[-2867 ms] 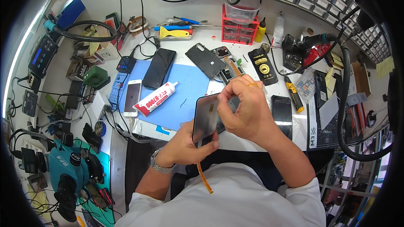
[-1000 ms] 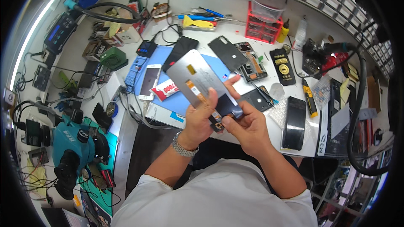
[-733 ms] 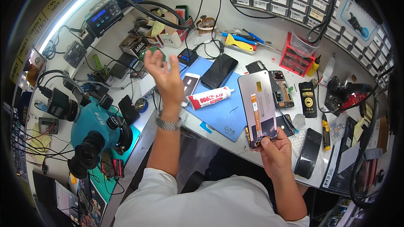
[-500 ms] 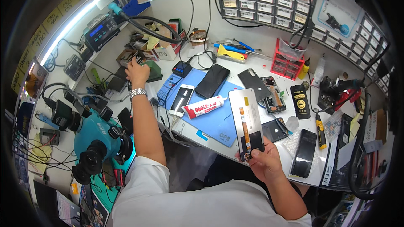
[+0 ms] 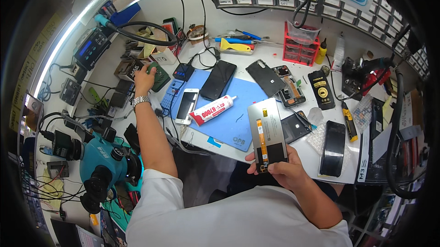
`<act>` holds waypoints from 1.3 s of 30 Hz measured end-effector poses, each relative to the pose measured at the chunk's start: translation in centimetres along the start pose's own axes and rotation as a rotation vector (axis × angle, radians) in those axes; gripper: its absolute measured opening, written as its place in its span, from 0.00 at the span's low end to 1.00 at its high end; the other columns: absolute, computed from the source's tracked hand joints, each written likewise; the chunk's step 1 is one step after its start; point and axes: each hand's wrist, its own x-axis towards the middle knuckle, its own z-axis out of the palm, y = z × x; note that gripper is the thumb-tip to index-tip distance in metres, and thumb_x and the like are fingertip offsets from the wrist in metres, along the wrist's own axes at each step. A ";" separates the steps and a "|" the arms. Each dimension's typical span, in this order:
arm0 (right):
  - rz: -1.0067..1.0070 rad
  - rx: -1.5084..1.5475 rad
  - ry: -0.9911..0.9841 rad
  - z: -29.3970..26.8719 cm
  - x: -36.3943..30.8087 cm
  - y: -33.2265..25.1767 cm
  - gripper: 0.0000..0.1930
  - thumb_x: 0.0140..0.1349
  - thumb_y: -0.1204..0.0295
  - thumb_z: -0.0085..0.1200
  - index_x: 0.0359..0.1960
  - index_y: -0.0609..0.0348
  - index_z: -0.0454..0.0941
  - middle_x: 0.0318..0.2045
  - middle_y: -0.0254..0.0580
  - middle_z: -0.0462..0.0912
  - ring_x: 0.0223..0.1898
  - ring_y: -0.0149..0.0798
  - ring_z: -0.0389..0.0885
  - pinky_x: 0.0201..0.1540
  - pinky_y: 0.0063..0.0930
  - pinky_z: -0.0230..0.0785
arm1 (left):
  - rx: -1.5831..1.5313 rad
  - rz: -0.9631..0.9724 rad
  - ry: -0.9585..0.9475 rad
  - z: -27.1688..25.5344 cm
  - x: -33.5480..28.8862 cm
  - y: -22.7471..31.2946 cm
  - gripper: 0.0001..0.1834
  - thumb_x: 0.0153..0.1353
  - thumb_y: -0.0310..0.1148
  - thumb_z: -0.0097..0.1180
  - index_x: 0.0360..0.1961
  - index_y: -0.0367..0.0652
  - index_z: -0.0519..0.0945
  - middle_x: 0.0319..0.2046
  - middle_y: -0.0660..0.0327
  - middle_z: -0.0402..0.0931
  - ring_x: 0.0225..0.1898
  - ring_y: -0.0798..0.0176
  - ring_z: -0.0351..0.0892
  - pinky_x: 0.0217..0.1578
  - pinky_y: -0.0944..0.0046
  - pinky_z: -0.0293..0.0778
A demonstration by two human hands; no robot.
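My right hand (image 5: 286, 170) grips a phone screen (image 5: 270, 125) by its lower end, thumb in front and fingers behind. The screen's grey back faces me, with an orange flex cable along it and a black patch near the bottom. My left hand (image 5: 145, 82) reaches to the back left, fingers curled down at a small open carton (image 5: 129, 69), beside a dark green box (image 5: 160, 78). What those fingers pinch, if anything, is hidden. On the blue mat (image 5: 243, 130) lie a white phone (image 5: 187, 106), a dark phone (image 5: 218, 80) and a white-and-red glue tube (image 5: 212, 110).
Right of the mat are an opened phone (image 5: 289, 87), a black back cover (image 5: 266, 77), a dark phone on bubble wrap (image 5: 332, 148) and a yellow cutter (image 5: 349, 122). A teal microscope (image 5: 103, 160) stands at left. Red drawers (image 5: 300, 48) sit at the back.
The view has shifted, so the bench sits further left and higher. My right hand has lowered the screen slightly, its fingers now showing at the left edge. My left hand stays by the carton.
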 end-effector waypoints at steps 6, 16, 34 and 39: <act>-0.164 -0.240 0.028 -0.8 0.1 1.1 0.27 0.71 0.75 0.61 0.70 0.67 0.70 0.59 0.55 0.85 0.53 0.43 0.90 0.59 0.40 0.82 | -0.044 -0.106 0.019 0.4 0.0 0.8 0.34 0.77 0.61 0.55 0.70 0.48 0.84 0.62 0.29 0.80 0.68 0.29 0.76 0.71 0.41 0.71; -0.302 -0.327 0.014 -1.0 0.2 1.7 0.47 0.77 0.27 0.40 0.71 0.63 0.72 0.52 0.40 0.81 0.44 0.28 0.77 0.52 0.29 0.73 | 0.038 -0.163 0.350 -2.2 -2.7 4.8 0.42 0.75 0.63 0.59 0.72 0.35 0.75 0.70 0.34 0.70 0.71 0.28 0.70 0.72 0.33 0.64; -0.599 -0.475 0.563 -2.7 -3.8 -3.1 0.42 0.73 0.72 0.69 0.80 0.70 0.55 0.59 0.52 0.81 0.53 0.36 0.85 0.60 0.35 0.77 | -0.124 0.709 -0.484 2.1 -20.4 45.3 0.32 0.79 0.56 0.52 0.43 0.33 0.91 0.37 0.39 0.90 0.41 0.37 0.92 0.46 0.41 0.87; -0.463 -0.412 0.574 -3.1 -4.7 -3.7 0.38 0.71 0.71 0.72 0.77 0.74 0.65 0.58 0.49 0.83 0.53 0.34 0.85 0.56 0.31 0.79 | 0.173 0.671 -0.602 1.8 -19.7 47.9 0.30 0.69 0.59 0.60 0.45 0.41 0.95 0.41 0.50 0.93 0.47 0.47 0.94 0.49 0.50 0.88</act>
